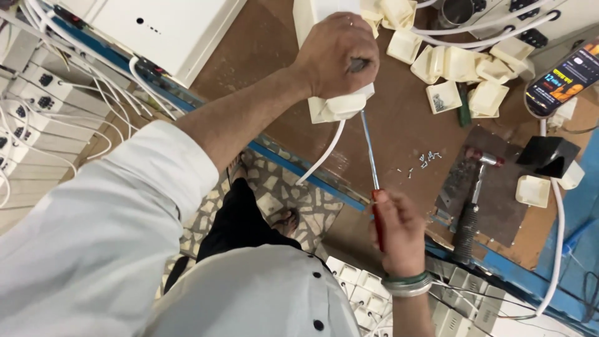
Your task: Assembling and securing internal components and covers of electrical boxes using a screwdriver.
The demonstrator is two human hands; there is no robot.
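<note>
My left hand presses down on a cream plastic extension box that lies on the brown worktable; a white cable hangs from its near end. My right hand grips the red handle of a long screwdriver. The screwdriver's shaft runs up to the near end of the box, its tip at the box's edge under my left hand. Bangles sit on my right wrist.
A pile of cream plastic covers lies at the table's far right, with a phone, a hammer on a grey metal plate, a black bracket and loose small screws. Finished white boxes with cables stack at left.
</note>
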